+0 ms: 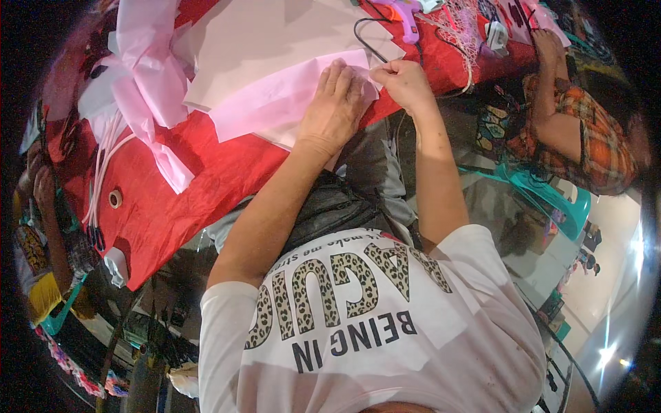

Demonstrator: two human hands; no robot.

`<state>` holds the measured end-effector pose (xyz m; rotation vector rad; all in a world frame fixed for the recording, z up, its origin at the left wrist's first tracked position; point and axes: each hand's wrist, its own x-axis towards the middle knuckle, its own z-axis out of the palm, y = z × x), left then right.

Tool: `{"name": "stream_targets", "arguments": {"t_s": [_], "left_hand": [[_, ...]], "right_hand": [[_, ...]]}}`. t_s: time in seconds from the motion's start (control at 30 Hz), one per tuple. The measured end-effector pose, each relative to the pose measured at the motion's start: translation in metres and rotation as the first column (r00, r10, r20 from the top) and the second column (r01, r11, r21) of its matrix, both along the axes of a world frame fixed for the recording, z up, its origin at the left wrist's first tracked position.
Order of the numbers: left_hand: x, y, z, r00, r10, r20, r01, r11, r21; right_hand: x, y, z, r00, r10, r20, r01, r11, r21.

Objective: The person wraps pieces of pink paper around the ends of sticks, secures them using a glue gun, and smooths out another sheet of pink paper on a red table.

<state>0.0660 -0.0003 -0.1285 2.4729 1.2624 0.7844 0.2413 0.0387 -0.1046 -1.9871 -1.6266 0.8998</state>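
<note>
A strip of pink wrapping paper point(273, 98) lies across large pale sheets point(248, 41) on a red table cover. Flat on the strip, near its right part, rests my left hand point(333, 106) with the fingers stretched forward. My right hand point(405, 85) pinches the strip's right end between thumb and fingers, just beside the left hand. To the left is a bunch wrapped in pink and white paper point(150, 82), with long pale stems point(106, 160) reaching towards me.
A roll of tape point(115, 198), scissors point(96, 237) and a crumpled white piece point(116, 267) are at the left. A purple glue gun point(409, 23) with a black cord lies beyond my right hand. A person in a plaid shirt point(594, 129) works at the right; another person is at the far left.
</note>
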Motion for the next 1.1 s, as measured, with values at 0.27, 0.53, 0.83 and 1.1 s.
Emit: {"name": "stream_targets", "arguments": {"t_s": [0.27,0.53,0.83,1.1], "left_hand": [[0.000,0.001,0.001,1.000,0.001,-0.031,-0.001,1.000,-0.019],[0.001,0.001,0.000,1.000,0.001,-0.002,-0.001,0.999,0.037],[0.002,0.002,-0.002,1.000,-0.005,-0.016,0.005,1.000,0.007],[0.002,0.001,-0.001,0.999,-0.005,0.035,0.005,1.000,-0.015]], "right_hand": [[-0.006,-0.001,0.005,0.999,-0.014,0.029,0.015,1.000,-0.024],[-0.019,-0.005,0.012,0.986,-0.071,0.150,0.065,0.997,0.041],[-0.026,-0.004,0.022,0.982,-0.067,0.175,0.067,0.998,0.005],[-0.024,-0.009,0.013,0.980,-0.139,0.145,0.119,0.983,0.138]]}}
